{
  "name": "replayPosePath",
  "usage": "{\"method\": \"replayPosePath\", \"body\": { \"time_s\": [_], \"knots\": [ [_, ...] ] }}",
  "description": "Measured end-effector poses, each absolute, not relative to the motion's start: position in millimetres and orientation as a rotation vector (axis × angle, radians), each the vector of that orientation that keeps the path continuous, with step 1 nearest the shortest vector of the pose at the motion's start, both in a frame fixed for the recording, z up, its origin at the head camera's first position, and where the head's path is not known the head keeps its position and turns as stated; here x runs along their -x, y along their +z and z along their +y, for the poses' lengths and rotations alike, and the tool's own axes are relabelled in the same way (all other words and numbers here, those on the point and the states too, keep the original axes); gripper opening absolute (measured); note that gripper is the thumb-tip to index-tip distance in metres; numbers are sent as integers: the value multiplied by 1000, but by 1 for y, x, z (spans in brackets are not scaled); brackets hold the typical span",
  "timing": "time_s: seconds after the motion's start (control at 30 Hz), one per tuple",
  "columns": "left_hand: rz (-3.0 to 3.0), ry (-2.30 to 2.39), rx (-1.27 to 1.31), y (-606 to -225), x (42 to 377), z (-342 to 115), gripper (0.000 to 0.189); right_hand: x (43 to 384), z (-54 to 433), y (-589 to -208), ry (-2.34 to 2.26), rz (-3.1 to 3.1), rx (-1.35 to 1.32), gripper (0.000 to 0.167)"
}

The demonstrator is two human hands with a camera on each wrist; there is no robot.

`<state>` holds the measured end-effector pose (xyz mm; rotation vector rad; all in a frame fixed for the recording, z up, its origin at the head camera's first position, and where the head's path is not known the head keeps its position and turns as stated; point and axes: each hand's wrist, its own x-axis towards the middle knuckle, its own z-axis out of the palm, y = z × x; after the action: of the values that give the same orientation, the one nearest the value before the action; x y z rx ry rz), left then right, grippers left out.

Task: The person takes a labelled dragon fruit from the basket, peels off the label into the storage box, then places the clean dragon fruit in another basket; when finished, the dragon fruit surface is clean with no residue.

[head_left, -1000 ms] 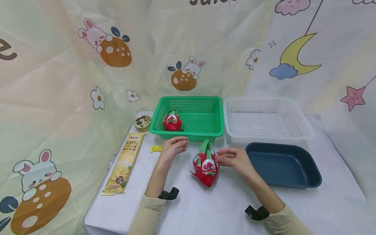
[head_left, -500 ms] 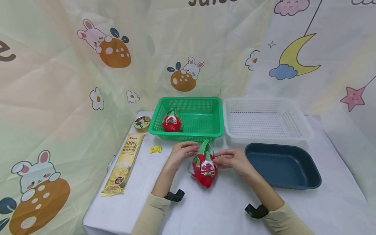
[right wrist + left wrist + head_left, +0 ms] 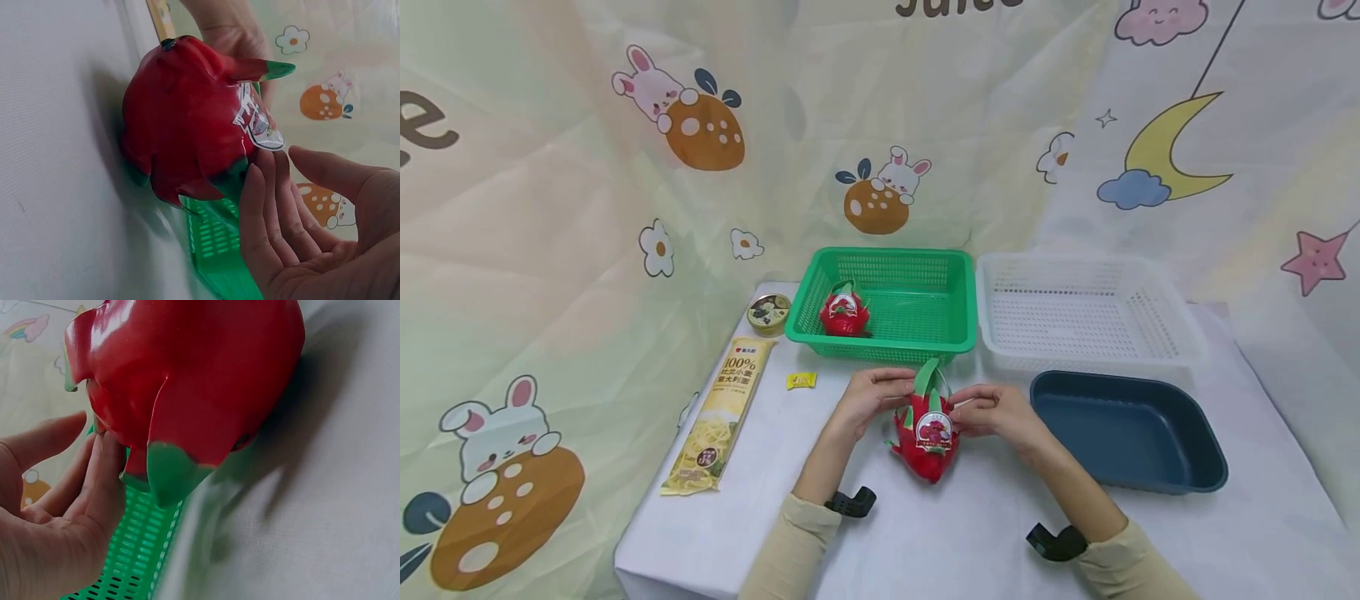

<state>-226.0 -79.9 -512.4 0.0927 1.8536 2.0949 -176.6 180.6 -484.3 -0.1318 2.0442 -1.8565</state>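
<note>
Head view, forearms: beige sleeves (image 3: 793, 537), with a black wrist camera (image 3: 1056, 543) at each wrist, directly behind the hands.
Tabletop: white cloth (image 3: 955, 542), under both hands.
Left hand (image 3: 867, 402): not clenched; fingers extended, fingertips touching the fruit near its leafy end; left wrist view shows the thumb standing off.
Right hand (image 3: 997, 414): not clenched; fingers extended against the opposite side; right wrist view shows the thumb beside the sticker.
Fruit (image 3: 928, 458): red dragon fruit with green leaves, between the two hands; round sticker (image 3: 934, 430) upward, leafy end pointing away from the person.
Noodle packet (image 3: 718, 417): yellow, well left of the left hand.
Tray (image 3: 1123, 429): dark blue, right of the right hand.
Sweet (image 3: 801, 380): yellow wrapper, left of the left hand.
Green basket (image 3: 925, 308): beyond both hands; second fruit (image 3: 845, 312) inside, at its left.
White basket (image 3: 1067, 321): beyond the right hand, beside the green one.
Tin (image 3: 768, 312): beyond the left hand, farther left.
Backdrop (image 3: 970, 125): printed rabbits, moon; farthest from the hands.
</note>
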Motion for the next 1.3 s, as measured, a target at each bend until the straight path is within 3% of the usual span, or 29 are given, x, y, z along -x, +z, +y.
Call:
{"method": "replayPosePath", "body": {
  "time_s": [0.9,1.3],
  "knots": [
    [1811,2215,91,-517,221,-72,35,175,172,-485,-1915,2000,164,46],
    [1783,2219,126,-517,221,-72,34,179,174,-484,-1837,2028,124,32]
  ]
}}
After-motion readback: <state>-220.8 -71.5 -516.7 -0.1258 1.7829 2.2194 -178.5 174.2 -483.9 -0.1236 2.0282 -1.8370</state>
